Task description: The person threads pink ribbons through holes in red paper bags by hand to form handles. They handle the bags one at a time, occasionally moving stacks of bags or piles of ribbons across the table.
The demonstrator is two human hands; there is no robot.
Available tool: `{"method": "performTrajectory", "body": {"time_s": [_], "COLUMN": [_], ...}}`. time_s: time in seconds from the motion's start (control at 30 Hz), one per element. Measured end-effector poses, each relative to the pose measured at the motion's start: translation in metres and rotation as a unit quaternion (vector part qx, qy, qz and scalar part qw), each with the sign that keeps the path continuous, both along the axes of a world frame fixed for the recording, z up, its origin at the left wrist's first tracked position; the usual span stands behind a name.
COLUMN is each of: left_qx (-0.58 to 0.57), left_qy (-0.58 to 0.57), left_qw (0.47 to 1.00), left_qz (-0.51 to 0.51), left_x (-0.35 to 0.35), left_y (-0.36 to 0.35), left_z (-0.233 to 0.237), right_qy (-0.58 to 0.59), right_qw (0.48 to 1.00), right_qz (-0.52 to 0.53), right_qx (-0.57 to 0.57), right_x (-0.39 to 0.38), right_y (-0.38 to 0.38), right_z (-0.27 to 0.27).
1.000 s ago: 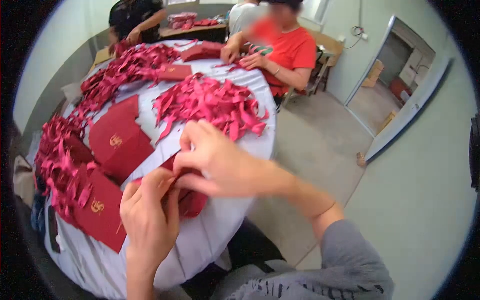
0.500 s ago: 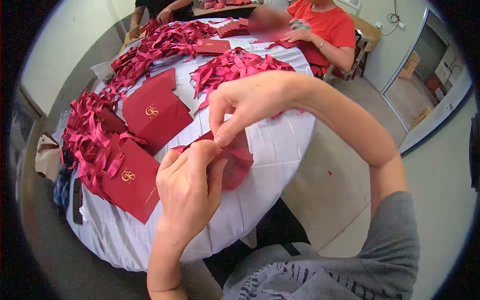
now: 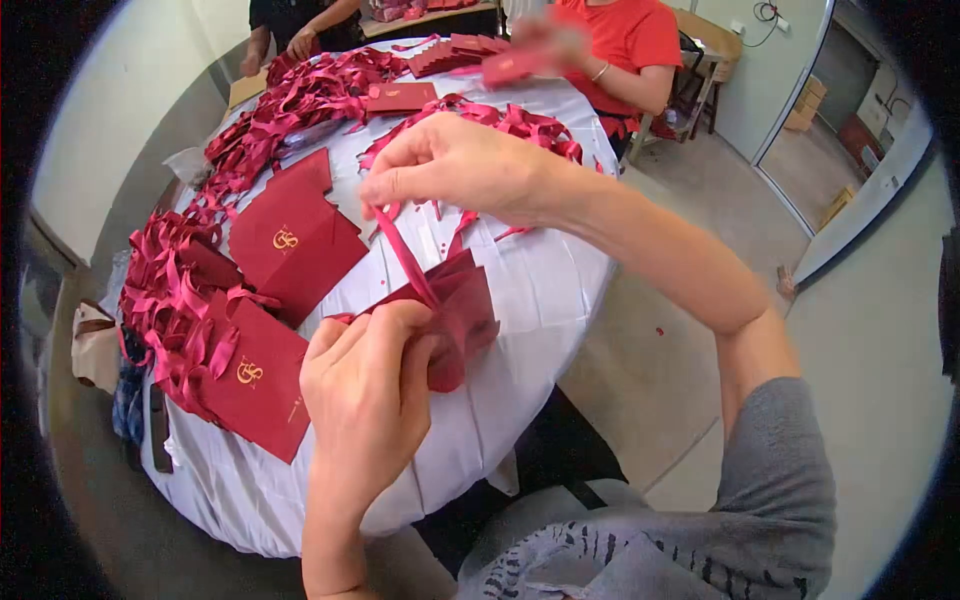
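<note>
My left hand (image 3: 365,400) is closed on the top edge of a small dark red paper bag (image 3: 465,320), which stands partly open in front of me. My right hand (image 3: 455,170) is raised above and beyond it, thumb and fingers pinched on the end of a crimson ribbon (image 3: 405,258). The ribbon runs taut from the bag's edge up to those fingers. Part of the bag lies hidden behind my left hand. To the left, flat red bags with gold lettering (image 3: 300,240) lie in a fanned stack, and another printed bag (image 3: 255,375) lies nearer.
Heaps of crimson ribbon handles (image 3: 170,310) cover the left and far side of the round white-clothed table (image 3: 545,330). A black phone-like object (image 3: 160,430) lies at the left edge. Across the table, a person in red (image 3: 640,50) handles a red bag; another person in black (image 3: 305,25) works farther left.
My right hand has moved up and away from my left, drawing the ribbon out taut. My left hand still grips the bag. The person in red has lifted a red bag.
</note>
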State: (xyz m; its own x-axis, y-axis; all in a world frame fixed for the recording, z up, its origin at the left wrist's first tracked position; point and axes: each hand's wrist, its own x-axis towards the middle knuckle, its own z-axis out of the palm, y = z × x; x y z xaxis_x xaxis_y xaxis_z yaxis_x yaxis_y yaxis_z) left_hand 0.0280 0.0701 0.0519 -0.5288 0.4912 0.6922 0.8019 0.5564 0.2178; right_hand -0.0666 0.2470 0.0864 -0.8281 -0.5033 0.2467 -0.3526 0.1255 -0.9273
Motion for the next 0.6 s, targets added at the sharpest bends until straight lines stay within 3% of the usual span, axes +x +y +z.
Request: {"method": "performTrajectory", "body": {"time_s": [0.03, 0.23, 0.33, 0.4, 0.43, 0.47, 0.53, 0.6], "left_qx": [-0.006, -0.02, -0.039, -0.049, -0.045, -0.046, -0.047, -0.051], "left_qy": [0.002, 0.003, -0.022, -0.03, -0.027, 0.002, 0.048, 0.052], "left_qw": [1.0, 1.0, 0.999, 0.998, 0.999, 0.999, 0.998, 0.997], "left_qz": [-0.003, -0.006, -0.005, 0.002, 0.004, 0.009, 0.003, 0.008], "left_x": [0.0, 0.002, 0.002, 0.003, 0.002, 0.0, -0.003, -0.002], "left_y": [-0.001, -0.002, -0.005, -0.003, -0.003, -0.002, -0.001, -0.001], "left_z": [0.0, 0.005, 0.007, 0.006, 0.005, 0.001, -0.002, -0.002], "right_qy": [-0.007, -0.07, -0.155, -0.286, -0.286, -0.123, -0.095, -0.099], "right_qw": [0.999, 0.956, 0.912, 0.866, 0.856, 0.944, 0.94, 0.956], "right_qz": [-0.039, -0.073, 0.054, 0.159, 0.26, 0.206, 0.296, 0.256], "right_qx": [0.01, -0.277, -0.376, -0.378, -0.344, -0.225, -0.139, -0.107], "right_x": [-0.003, -0.02, -0.021, -0.011, -0.006, 0.009, 0.017, 0.013], "right_y": [0.0, 0.012, 0.018, 0.017, 0.015, 0.017, 0.023, 0.021], "right_z": [0.001, -0.011, -0.036, -0.052, -0.056, -0.061, -0.052, -0.052]}}
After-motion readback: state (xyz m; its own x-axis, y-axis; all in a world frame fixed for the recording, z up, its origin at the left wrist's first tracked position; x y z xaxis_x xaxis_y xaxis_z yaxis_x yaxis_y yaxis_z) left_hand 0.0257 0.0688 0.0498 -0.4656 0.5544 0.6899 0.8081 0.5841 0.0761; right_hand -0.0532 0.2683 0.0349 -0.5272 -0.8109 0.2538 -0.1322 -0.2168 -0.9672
